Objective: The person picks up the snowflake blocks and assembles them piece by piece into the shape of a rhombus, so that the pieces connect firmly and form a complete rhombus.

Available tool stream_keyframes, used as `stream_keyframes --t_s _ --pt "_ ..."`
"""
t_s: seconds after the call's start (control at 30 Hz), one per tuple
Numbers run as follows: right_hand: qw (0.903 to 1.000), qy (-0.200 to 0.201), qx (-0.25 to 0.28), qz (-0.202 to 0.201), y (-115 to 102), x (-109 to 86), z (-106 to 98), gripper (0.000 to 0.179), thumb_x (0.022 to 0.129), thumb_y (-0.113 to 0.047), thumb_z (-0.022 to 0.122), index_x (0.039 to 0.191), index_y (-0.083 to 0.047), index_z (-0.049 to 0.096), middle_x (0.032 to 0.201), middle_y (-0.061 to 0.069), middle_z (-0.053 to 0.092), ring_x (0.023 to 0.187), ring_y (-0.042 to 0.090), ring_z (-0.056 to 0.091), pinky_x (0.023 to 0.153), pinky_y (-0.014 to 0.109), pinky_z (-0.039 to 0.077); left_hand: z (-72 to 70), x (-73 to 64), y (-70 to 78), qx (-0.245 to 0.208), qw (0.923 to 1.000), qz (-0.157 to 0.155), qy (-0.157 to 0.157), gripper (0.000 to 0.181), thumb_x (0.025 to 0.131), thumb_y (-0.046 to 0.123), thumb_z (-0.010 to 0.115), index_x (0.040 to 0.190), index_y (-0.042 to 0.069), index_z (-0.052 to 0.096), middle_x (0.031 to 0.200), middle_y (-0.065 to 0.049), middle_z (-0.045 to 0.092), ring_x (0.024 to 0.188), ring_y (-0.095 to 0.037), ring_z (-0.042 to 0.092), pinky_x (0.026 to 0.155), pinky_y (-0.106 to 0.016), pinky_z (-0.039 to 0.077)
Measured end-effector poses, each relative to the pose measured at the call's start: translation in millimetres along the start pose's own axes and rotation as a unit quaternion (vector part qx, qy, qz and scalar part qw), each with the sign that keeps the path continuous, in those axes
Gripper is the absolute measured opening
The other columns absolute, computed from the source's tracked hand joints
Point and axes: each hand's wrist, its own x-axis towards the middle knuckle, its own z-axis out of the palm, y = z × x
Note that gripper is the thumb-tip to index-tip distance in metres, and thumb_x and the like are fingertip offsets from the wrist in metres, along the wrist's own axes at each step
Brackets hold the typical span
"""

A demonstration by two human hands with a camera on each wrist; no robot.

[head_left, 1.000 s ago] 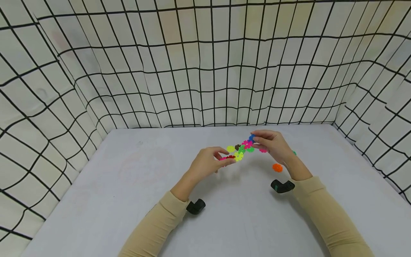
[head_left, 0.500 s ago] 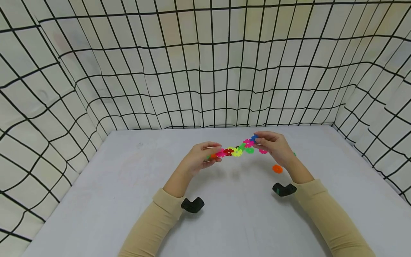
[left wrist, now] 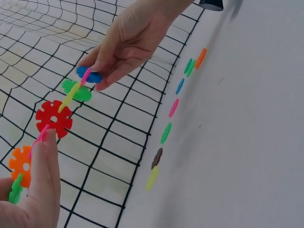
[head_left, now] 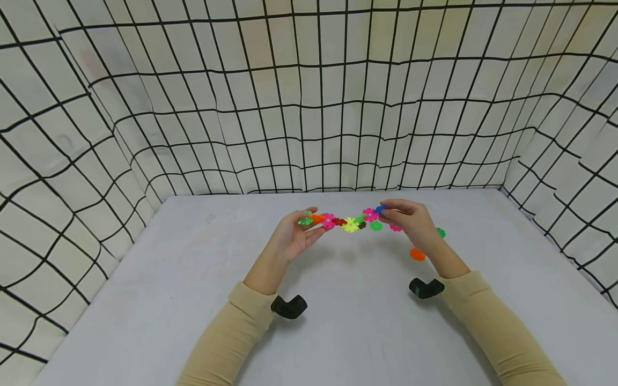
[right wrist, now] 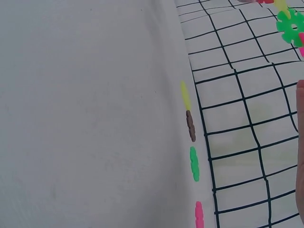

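Note:
A chain of interlocking flower-shaped plastic discs [head_left: 351, 224] hangs between both hands above the table. It runs green, orange, pink, red, yellow, green, pink, blue from left to right. My left hand [head_left: 289, 236] holds the green and orange end, thumb below and fingers behind; in the left wrist view its fingers touch a pink disc near the red disc [left wrist: 53, 119]. My right hand [head_left: 410, 220] pinches the blue disc [left wrist: 89, 74] at the other end. Only an edge of the right hand [right wrist: 300, 152] shows in the right wrist view.
Loose discs lie on the white table [head_left: 193, 300], among them an orange disc [head_left: 417, 254], a green disc [head_left: 376, 226] and a brown disc [right wrist: 190, 126]. Black netting [head_left: 318, 107] stands around the table's back and sides.
My left hand has moved left and up along the chain, turning its palm more into view, and its end discs now show. The chain has straightened. My right hand has barely moved.

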Motion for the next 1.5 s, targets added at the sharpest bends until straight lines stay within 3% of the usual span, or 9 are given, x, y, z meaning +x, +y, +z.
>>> stream_keyframes --t_s 0.23,0.33,0.57,0.67,0.8,0.97,1.07,1.23,1.5 --pt "0.9999 0.001 -0.01 0.007 2.5 -0.8 -0.2 0.023 0.101 -0.001 0.064 0.111 -0.015 0.078 0.105 -0.003 0.073 0.094 0.011 0.074 0.089 0.025 0.055 -0.7 3.1 -2.8 -0.015 0.9988 0.016 0.043 0.017 0.111 0.017 0.045 0.124 0.008 0.051 0.121 -0.007 0.061 0.093 -0.022 0.069 0.08 -0.024 0.058" --pt "0.9998 0.0 -0.018 0.004 3.0 -0.7 0.0 0.025 0.101 0.0 0.063 0.111 -0.018 0.078 0.105 -0.003 0.073 0.094 0.011 0.074 0.089 0.025 0.055 -1.6 5.1 -4.2 -0.009 0.9982 0.021 0.055 0.017 0.11 0.018 0.048 0.123 0.008 0.054 0.115 -0.002 0.067 0.094 -0.019 0.068 0.077 -0.021 0.056" --pt "0.9967 -0.026 -0.075 -0.015 2.4 -0.7 -2.4 0.03 0.101 -0.005 0.065 0.13 0.002 0.067 0.111 -0.007 0.072 0.097 0.013 0.073 0.09 0.026 0.055 -2.4 6.5 -5.0 0.021 0.9958 0.03 0.084 0.02 0.109 0.02 0.052 0.126 0.009 0.054 0.119 0.002 0.066 0.088 -0.014 0.069 0.072 -0.019 0.052" --pt "0.9948 -0.043 -0.09 -0.023 1.5 0.0 -4.4 0.032 0.101 -0.005 0.065 0.132 0.003 0.065 0.114 -0.005 0.072 0.098 0.014 0.073 0.09 0.027 0.055 -2.7 6.3 -5.7 0.021 0.9949 0.035 0.093 0.021 0.109 0.021 0.054 0.126 0.009 0.055 0.116 0.003 0.068 0.085 -0.014 0.07 0.071 -0.019 0.052" --pt "0.9906 -0.052 -0.125 -0.021 0.1 1.7 -10.0 0.038 0.102 -0.009 0.065 0.137 0.005 0.059 0.122 0.002 0.071 0.101 0.015 0.073 0.091 0.027 0.055 -3.1 6.5 -6.8 0.013 0.9941 0.041 0.1 0.014 0.108 0.02 0.055 0.118 0.011 0.057 0.111 0.004 0.071 0.081 -0.014 0.071 0.067 -0.019 0.051" --pt "0.9818 -0.052 -0.182 0.014 -1.6 6.0 -21.9 0.045 0.102 -0.016 0.065 0.141 0.004 0.056 0.13 0.018 0.066 0.11 0.028 0.07 0.094 0.03 0.054 -1.8 5.9 -7.3 0.015 0.993 0.047 0.107 0.011 0.108 0.021 0.055 0.115 0.013 0.059 0.106 0.005 0.072 0.078 -0.014 0.071 0.064 -0.018 0.051" --pt "0.9698 -0.048 -0.234 0.049 -2.0 11.5 -31.7 0.044 0.103 -0.018 0.064 0.14 0.004 0.057 0.133 0.023 0.063 0.112 0.032 0.068 0.095 0.031 0.054 -0.8 6.4 -7.5 0.016 0.9927 0.047 0.11 0.014 0.109 0.021 0.054 0.118 0.013 0.059 0.104 0.006 0.072 0.078 -0.013 0.072 0.063 -0.018 0.05" --pt "0.9392 -0.058 -0.321 0.108 -1.2 21.2 -46.9 0.039 0.103 -0.018 0.062 0.135 0.005 0.061 0.126 0.023 0.063 0.103 0.035 0.064 0.091 0.034 0.054 -1.8 8.1 -7.4 0.022 0.9921 0.044 0.116 0.027 0.11 0.021 0.051 0.133 0.009 0.058 0.103 0.006 0.073 0.077 -0.013 0.072 0.064 -0.019 0.05" --pt "0.901 -0.082 -0.388 0.177 3.6 32.9 -61.7 0.034 0.1 -0.015 0.064 0.127 0.004 0.065 0.108 0.015 0.062 0.082 0.022 0.055 0.076 0.029 0.047 -2.9 9.6 -6.5 0.041 0.9907 0.045 0.122 0.034 0.11 0.021 0.05 0.14 0.007 0.055 0.105 0.005 0.072 0.079 -0.013 0.072 0.065 -0.019 0.05"
